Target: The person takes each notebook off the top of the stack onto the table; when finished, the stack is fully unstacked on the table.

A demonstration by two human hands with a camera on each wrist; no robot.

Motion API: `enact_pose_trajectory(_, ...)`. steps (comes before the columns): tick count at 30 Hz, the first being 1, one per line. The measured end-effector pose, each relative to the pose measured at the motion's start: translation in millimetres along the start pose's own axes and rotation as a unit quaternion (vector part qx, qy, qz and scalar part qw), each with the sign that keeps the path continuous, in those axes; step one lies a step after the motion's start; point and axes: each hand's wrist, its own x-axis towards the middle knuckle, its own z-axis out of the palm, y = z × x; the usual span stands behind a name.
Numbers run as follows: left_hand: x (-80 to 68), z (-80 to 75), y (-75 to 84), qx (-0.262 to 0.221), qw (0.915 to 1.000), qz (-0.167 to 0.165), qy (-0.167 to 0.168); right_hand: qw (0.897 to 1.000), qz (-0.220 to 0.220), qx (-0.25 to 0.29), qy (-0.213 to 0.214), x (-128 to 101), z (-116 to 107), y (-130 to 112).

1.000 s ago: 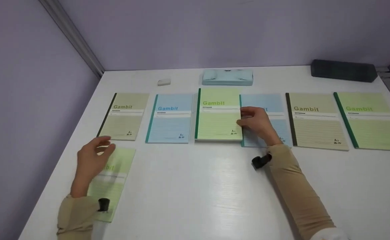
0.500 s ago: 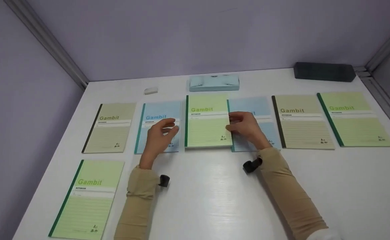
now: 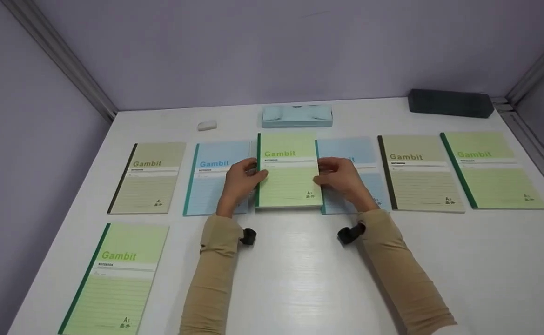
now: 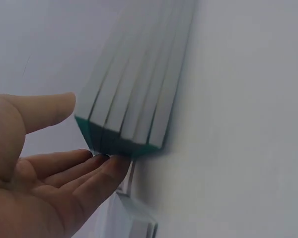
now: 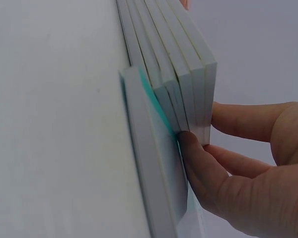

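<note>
My left hand (image 3: pixel 240 182) and right hand (image 3: pixel 341 178) hold the two long sides of a rectangular stack of notebooks (image 3: pixel 290 186), in the middle of a glossy white surface (image 3: pixel 295 279). My left thumb is at the top cover's edge on the spine side, the fingers lower against the bound edges, parted by roughly the stack's thickness; how firmly they press, I cannot tell. My right thumb and fingers pinch the page edges opposite. The wrist views show several books in the stack, slightly uneven.

The top cover is pale green with a dark green spine strip. I read "Gambit" in yellow-green, a small "NOTEBOOK" on the white band, and "A5" at lower right, above characters too small to make out.

Left of the stack lie a pale blue notebook with a teal spine (image 3: pixel 206 186) and a beige notebook with a dark brown spine (image 3: pixel 148 181), both reading "Gambit". Right of it, my hand hides most of the lettering on a second pale blue notebook (image 3: pixel 346 149); beyond are a second beige notebook (image 3: pixel 423 179) and a green notebook (image 3: pixel 495 177), also "Gambit" and "A5". Another green notebook (image 3: pixel 109 291), same wording, lies nearer me at left.

Behind the row are a small whitish block (image 3: pixel 207 125), a flat light-blue box (image 3: pixel 297 116) and a long dark case (image 3: pixel 451 103).
</note>
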Motion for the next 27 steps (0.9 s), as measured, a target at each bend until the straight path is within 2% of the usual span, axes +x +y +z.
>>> enact_pose_trajectory(4,3.9,5.4,-1.5,0.013,0.9995,0.027,0.009,1.0,-0.004,0.0,0.001,0.6,-0.4,1.6)
enact_pose_trajectory(8,6.4,8.0,-3.4,0.03,0.9989,0.035,0.013,1.0,-0.009,-0.001,0.004,1.3,-0.8,3.1)
enact_pose_trajectory(12,9.0,9.6,-2.5,0.067,0.9965,0.045,0.022,1.0,-0.011,0.002,0.003,1.6,0.7,2.8)
enact_pose_trajectory(15,10.4,7.7,-4.8,0.086,0.9953,0.037,0.022,1.0,-0.01,0.01,-0.006,1.1,4.1,5.1)
enact_pose_trajectory(21,14.2,2.9,-3.8,0.093,0.9956,0.006,0.002,1.0,-0.001,0.02,-0.013,-1.4,5.2,5.7)
enact_pose_trajectory(27,21.0,4.7,1.9,0.094,0.9956,0.005,-0.001,1.0,-0.001,0.018,-0.002,-0.2,-0.1,2.9)
